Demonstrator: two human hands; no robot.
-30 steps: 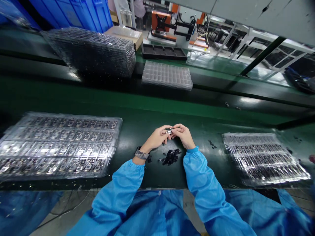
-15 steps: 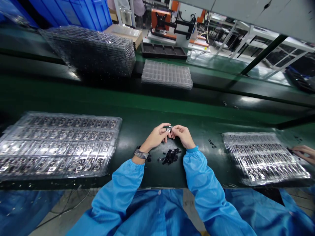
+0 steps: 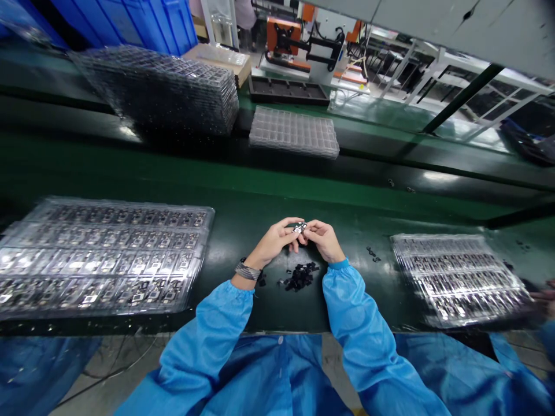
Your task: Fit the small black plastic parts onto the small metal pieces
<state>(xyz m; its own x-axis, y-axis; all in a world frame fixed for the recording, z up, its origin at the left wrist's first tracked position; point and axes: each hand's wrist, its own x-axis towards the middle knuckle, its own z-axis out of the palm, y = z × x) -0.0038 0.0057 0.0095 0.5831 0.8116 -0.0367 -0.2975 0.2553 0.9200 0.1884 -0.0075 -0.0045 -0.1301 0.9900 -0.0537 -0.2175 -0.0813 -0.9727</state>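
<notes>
Closest to us, our blue sleeves [image 3: 347, 323] reach up over the table edge, with a bracelet [image 3: 247, 270] on the left wrist. Just past the cuffs a little pile of black bits [image 3: 300, 276] lies on the green belt [image 3: 277, 190], between our wrists. Just beyond it our left hand [image 3: 274, 242] and right hand [image 3: 323, 240] meet, both pinching one small part [image 3: 299, 227], shiny and dark, between thumbs and fingertips over the belt. Out to the left we have a wide clear tray [image 3: 104, 254] full of parts. To the right sits a second tray [image 3: 459, 277], and at its far end there's another person's hand [image 3: 544, 296], blurred. Farther back we see a ribbed clear tray [image 3: 295, 132], a tall stack of trays [image 3: 165, 86] to its left, a black tray [image 3: 288, 91] behind, and blue crates [image 3: 130, 23] at the very back.
</notes>
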